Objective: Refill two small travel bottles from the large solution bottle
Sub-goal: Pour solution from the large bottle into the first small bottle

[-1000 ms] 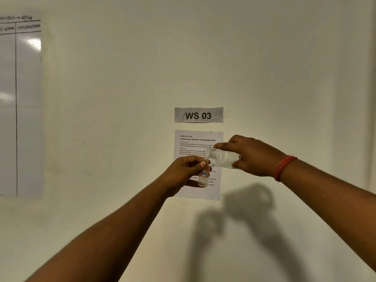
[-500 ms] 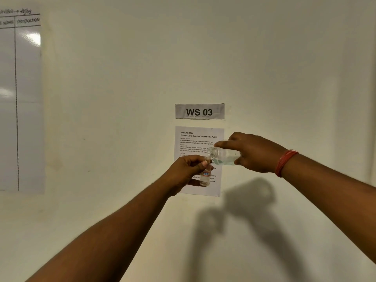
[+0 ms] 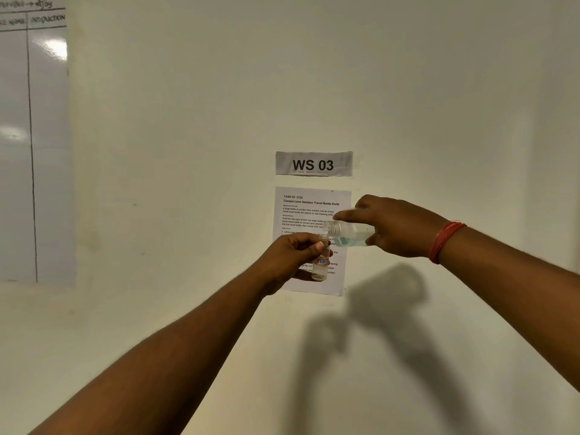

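Large clear plastic solution bottle (image 3: pixel 350 233) lies almost on its side in my right hand (image 3: pixel 395 227), held up in front of the wall, its uncapped threaded neck pointing left. I see a shallow pool of pale bluish liquid settled along its lower side; the rest of it looks empty. Its mouth sits just above and beside the top of the small clear travel bottle (image 3: pixel 320 266), which my left hand (image 3: pixel 290 259) holds upright below it. The small bottle carries a little label with a red border and holds some clear liquid near its bottom; how full it is I cannot tell, since my thumb covers its upper part. Whether the two mouths touch I cannot tell either.

My right fingers (image 3: pixel 343 216) are curled round the large bottle, forefinger stretched along its top toward the neck, thumb under the body. My left fingers (image 3: pixel 306 243) are curled tightly round the small bottle, thumb pressed across its front.

Both bottles hang before a white printed instruction sheet (image 3: pixel 306 211) stuck to the wall, under a grey sign reading WS 03 (image 3: pixel 314 164). A red thread band (image 3: pixel 445 241) circles my right wrist. A glossy whiteboard (image 3: pixel 34 146) hangs at far left.
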